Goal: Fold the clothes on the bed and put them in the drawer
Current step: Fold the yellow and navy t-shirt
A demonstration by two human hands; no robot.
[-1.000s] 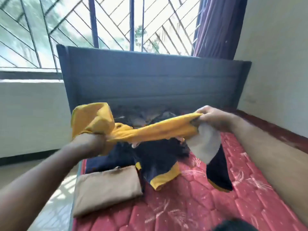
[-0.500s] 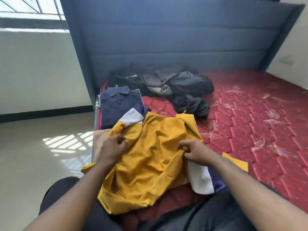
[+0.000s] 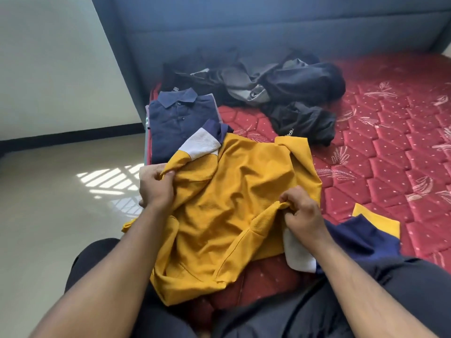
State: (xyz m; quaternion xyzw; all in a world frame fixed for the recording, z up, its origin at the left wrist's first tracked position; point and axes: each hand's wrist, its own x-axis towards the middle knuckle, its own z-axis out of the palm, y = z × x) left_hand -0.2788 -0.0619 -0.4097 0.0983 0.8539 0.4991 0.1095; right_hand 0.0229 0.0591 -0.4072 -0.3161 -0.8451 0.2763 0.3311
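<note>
A yellow shirt [image 3: 234, 203] with white and navy sleeve bands lies spread on the red mattress [image 3: 390, 154], its lower edge hanging over the near side. My left hand [image 3: 156, 189] pinches the fabric at its left shoulder. My right hand [image 3: 302, 215] grips a bunched fold near the right sleeve, whose white and navy part trails below my wrist. A folded navy polo shirt [image 3: 180, 120] lies just beyond the yellow one at the mattress's left edge. A heap of dark unfolded clothes [image 3: 280, 89] sits farther back. No drawer is in view.
The blue padded headboard [image 3: 268, 28] runs across the back. Pale floor tiles [image 3: 61, 203] with a sunlit patch lie left of the bed. My dark-trousered legs fill the bottom of the view.
The yellow shirt went from being held stretched in the air to lying flat on the mattress. My view tilted down and closer. Both hands keep their hold on the fabric.
</note>
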